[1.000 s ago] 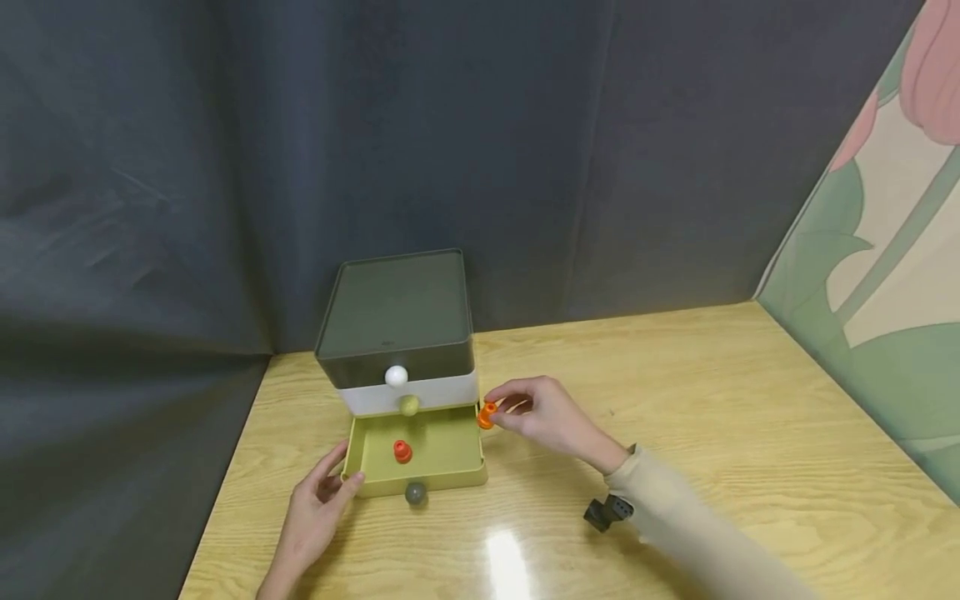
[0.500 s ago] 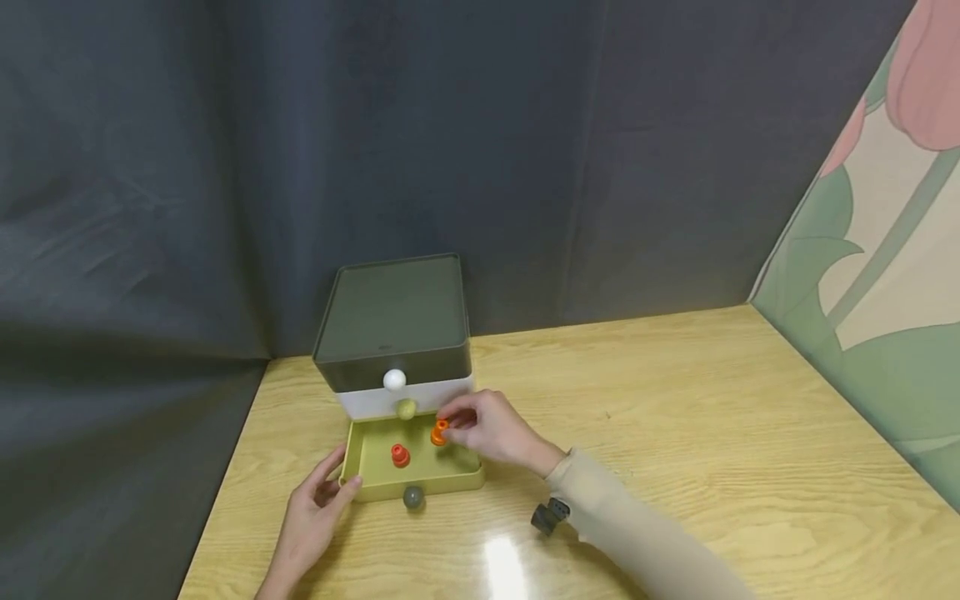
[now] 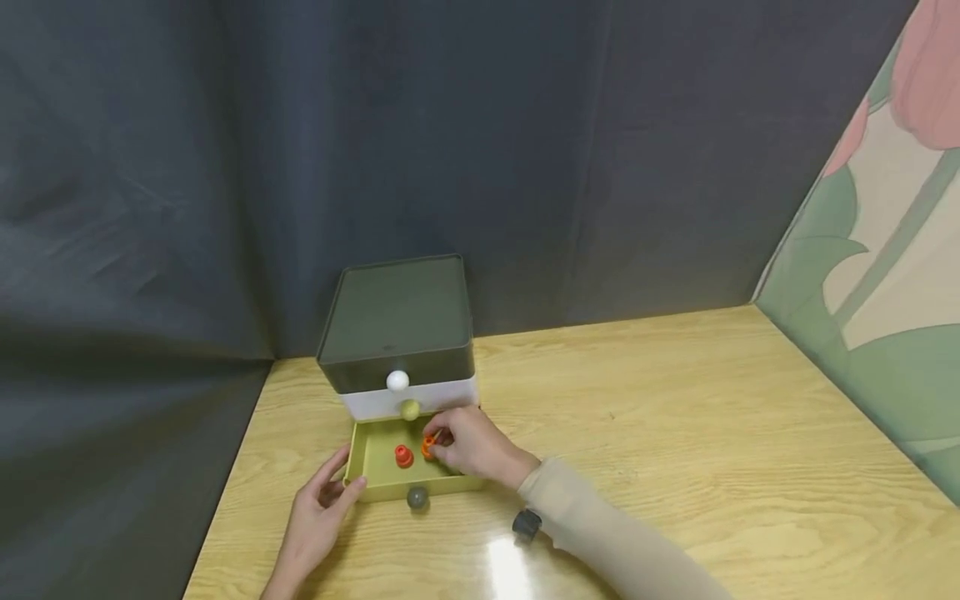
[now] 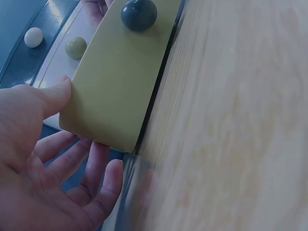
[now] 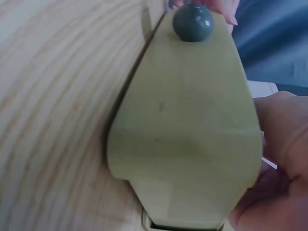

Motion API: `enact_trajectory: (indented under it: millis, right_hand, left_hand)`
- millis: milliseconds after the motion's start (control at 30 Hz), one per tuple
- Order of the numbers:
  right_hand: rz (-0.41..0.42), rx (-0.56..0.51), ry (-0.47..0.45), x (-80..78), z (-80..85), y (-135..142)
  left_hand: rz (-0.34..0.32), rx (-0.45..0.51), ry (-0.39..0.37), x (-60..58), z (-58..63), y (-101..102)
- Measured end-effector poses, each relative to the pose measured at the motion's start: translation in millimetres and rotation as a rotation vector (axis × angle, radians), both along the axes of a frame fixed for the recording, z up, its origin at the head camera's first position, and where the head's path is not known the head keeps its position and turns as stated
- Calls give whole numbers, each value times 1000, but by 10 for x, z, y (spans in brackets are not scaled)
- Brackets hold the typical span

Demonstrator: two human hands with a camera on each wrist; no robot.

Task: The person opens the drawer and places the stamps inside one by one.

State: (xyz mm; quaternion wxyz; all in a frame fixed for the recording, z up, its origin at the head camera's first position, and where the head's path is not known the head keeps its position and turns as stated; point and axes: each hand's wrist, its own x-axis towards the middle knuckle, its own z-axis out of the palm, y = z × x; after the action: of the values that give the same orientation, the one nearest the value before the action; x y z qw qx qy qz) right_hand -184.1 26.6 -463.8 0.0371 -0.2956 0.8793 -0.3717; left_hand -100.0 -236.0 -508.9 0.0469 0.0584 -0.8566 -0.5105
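The yellow-green bottom drawer [image 3: 386, 490] of a small drawer unit stands pulled out, with a dark grey ball knob [image 3: 417, 498] on its front. My left hand [image 3: 315, 512] holds its front left corner, thumb at the front edge and fingers along the side; the left wrist view shows this thumb [image 4: 57, 96] against the drawer front [image 4: 115, 82]. Inside the drawer, my right hand [image 3: 474, 443] pinches a small orange stepped piece [image 3: 428, 447]. Just left of it sits a similar red stepped piece [image 3: 403, 456] with a hole in its top. In the right wrist view the drawer hides the orange piece.
Above the open drawer are a white drawer [image 3: 442, 393] with a green knob [image 3: 409, 409] and a dark green top section [image 3: 401, 308] with a white knob [image 3: 397, 381]. The unit stands on a wooden table [image 3: 675, 433] before a dark curtain [image 3: 525, 167].
My right hand has carried the orange piece leftward from beside the drawer's right edge to inside it, close to the red piece. My left hand has stayed at the drawer corner.
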Motion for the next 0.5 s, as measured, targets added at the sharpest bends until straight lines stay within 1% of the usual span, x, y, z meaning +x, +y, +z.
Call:
enact_trajectory:
  millis: [100, 333, 500]
  right_hand:
    - [-4, 34, 41, 20, -26, -20]
    - [-36, 117, 173, 35, -58, -64]
    - [-52, 154, 188, 50, -79, -86]
  left_hand:
    - [7, -6, 0, 12, -6, 4]
    - [5, -5, -8, -18, 6, 0]
    - [1, -21, -25, -8, 21, -5]
